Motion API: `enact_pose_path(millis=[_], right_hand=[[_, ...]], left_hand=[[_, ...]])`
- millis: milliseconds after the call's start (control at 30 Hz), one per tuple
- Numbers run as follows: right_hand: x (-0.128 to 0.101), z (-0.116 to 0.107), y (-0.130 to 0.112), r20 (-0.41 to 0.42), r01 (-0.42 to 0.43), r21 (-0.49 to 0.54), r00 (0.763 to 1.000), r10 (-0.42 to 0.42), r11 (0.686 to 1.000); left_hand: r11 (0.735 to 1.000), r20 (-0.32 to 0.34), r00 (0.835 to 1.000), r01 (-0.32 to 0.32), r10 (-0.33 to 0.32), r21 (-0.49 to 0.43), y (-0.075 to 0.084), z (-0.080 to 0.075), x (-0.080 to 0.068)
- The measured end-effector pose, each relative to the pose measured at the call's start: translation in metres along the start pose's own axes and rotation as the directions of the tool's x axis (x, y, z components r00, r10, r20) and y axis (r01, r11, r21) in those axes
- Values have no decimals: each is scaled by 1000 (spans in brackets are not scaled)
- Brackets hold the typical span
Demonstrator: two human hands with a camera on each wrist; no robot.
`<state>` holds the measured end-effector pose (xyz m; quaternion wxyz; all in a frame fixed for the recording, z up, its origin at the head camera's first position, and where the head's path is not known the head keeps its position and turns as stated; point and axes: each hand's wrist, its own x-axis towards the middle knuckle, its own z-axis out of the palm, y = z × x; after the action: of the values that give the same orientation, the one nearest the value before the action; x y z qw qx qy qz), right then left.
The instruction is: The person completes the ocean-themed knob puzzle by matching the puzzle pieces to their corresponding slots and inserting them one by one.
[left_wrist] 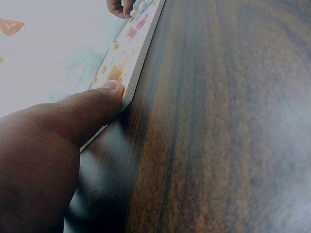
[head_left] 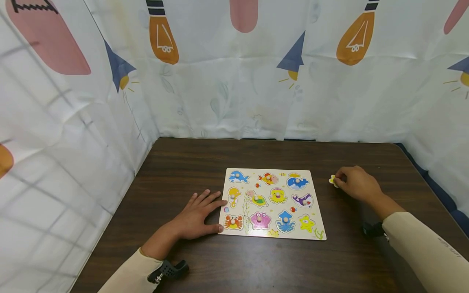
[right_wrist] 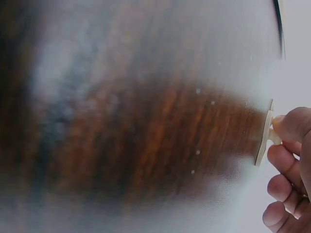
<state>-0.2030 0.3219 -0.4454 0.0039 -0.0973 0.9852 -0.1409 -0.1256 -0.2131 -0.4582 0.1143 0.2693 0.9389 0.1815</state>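
A wooden peg puzzle board [head_left: 271, 175] with colourful sea animals lies flat on the dark table. My left hand [head_left: 198, 213] rests flat on the table with straight fingers, its thumb [left_wrist: 104, 99] against the board's left edge [left_wrist: 138, 60]. To the right of the board, my right hand [head_left: 357, 183] pinches a small yellow puzzle piece [head_left: 332, 180] by its knob, down at the table top. In the right wrist view the piece [right_wrist: 262, 138] shows edge-on at the fingertips [right_wrist: 291, 124].
The brown table [head_left: 205, 158] is closed in by white printed curtains [head_left: 234, 81] at the back and both sides. Black wrist mounts [head_left: 170, 270] sit on both cream sleeves. Bare wood shows in front of and behind the board.
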Motion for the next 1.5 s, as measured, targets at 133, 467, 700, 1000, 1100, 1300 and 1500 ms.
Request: enact_pose_path(millis=[133,467,700,1000,1100,1300,1500], right_hand=[[-3,0,-3,2,45,11,999,-45,999],[-16,-2,-14,-26,186,35,982,-186,982],[-27,-2,-29,-37,189,43,982,-188,981],[-38,1,-47,-77,294,27,953,-291,955],[-42,2,-53,-82,314,23,947,-311,949],[-49,4,-65,-80,360,20,931,-357,933],[-55,6,-75,-70,394,25,918,-391,919]], left_hand=[[1000,0,1000,-5,5,-1,0,0,0],[1000,-1,1000,-13,13,0,-1,-1,1],[1000,5,1000,-5,5,1,-1,-2,1],[1000,0,1000,-7,7,4,0,-3,1],[1000,-1,1000,-7,7,2,0,-3,1],[1000,0,1000,-6,6,7,-1,-2,1],[1000,-9,1000,-18,18,-2,-1,-2,1]])
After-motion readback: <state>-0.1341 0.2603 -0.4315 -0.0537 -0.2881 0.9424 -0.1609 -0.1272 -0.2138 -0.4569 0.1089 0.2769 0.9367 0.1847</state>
